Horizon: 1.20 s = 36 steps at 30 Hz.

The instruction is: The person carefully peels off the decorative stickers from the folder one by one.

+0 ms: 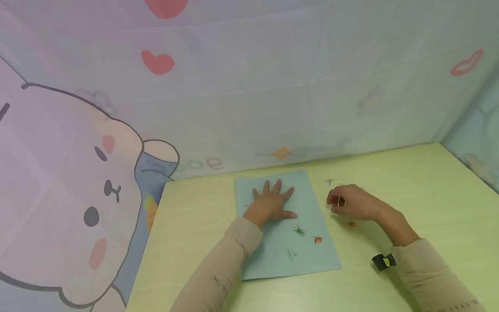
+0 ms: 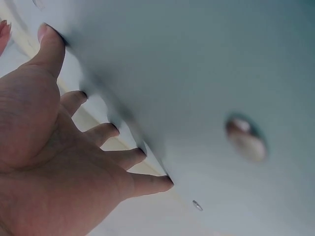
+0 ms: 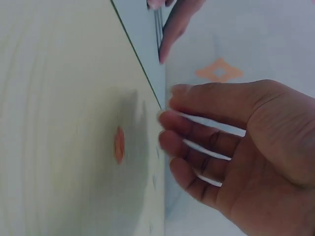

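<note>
My left hand (image 1: 270, 204) lies with fingers spread on a pale blue sheet (image 1: 269, 260); its fingertips (image 2: 157, 183) touch the surface in the left wrist view. On the sheet are a small green leafy sprig (image 1: 299, 230), an orange flower (image 1: 318, 239) and a faint pale sprig (image 1: 291, 254). Just right of the sheet, my right hand (image 1: 356, 202) hovers over the table, fingers loosely bent. The right wrist view shows nothing between those fingers (image 3: 194, 182). Below that hand, another orange flower (image 1: 352, 224) lies on the table.
The yellow-green table (image 1: 436, 195) meets a printed cloth backdrop (image 1: 249, 86) behind and at the sides. A pale bluish sprig (image 1: 329, 182) lies beyond the right hand. A black device with a yellow label (image 1: 383, 262) sits at the right cuff.
</note>
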Motion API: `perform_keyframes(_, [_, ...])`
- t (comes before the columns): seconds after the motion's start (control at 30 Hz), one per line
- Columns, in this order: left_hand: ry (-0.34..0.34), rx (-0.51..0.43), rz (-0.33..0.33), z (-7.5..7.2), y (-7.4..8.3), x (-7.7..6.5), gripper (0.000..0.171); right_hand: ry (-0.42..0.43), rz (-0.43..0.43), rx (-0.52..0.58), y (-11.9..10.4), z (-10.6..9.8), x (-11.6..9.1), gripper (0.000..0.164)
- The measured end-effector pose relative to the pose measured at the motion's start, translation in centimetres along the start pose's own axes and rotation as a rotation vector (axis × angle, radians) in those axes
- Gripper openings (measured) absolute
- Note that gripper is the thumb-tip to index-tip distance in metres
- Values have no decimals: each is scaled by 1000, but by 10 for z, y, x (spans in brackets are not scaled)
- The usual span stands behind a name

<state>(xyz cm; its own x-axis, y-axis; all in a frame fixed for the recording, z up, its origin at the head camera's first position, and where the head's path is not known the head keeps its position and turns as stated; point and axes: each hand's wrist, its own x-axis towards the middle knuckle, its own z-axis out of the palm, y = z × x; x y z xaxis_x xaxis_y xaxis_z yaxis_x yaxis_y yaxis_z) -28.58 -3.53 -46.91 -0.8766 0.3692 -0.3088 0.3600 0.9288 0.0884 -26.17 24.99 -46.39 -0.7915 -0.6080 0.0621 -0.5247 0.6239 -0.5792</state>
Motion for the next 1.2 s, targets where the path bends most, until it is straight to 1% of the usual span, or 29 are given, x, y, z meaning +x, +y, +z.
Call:
perform_keyframes(0.2, [-15, -26, 6, 6, 6, 1, 91, -46, 59, -92, 19, -8, -27, 9])
perform_keyframes(0.3, [-7, -30, 1, 7, 9, 0, 90, -49, 52, -149, 26, -6, -39, 12])
perform_keyframes(0.4, [1, -21, -5, 4, 10, 2, 90, -24, 25, -186, 31, -3, -46, 15])
perform_keyframes(0.57, [-1, -17, -8, -2, 12, 2, 90, 20, -14, -168, 34, 2, -51, 17])
perform_keyframes(0.7, [-5, -16, -7, -5, 13, 0, 90, 26, -28, -133, 35, 2, -53, 25])
perform_keyframes(0.8, [-4, -15, -8, -5, 13, 1, 90, 33, -42, -80, 35, 1, -51, 30])
perform_keyframes(0.9, [0, -17, -8, -3, 12, 2, 90, 40, -37, -28, 35, -2, -48, 30])
perform_keyframes(0.97, [-3, -21, -4, -1, 11, 2, 90, 29, -22, -7, 34, -4, -47, 25])
perform_keyframes(1.07, [-12, -29, 5, 2, 10, 2, 91, -10, 13, -2, 33, -7, -47, 20])
perform_keyframes(1.13, [-14, -34, 10, 3, 10, 2, 90, -33, 24, -6, 33, -8, -48, 19])
perform_keyframes(1.2, [-9, -36, 11, 2, 10, 2, 90, -35, 27, -17, 33, -8, -49, 20])
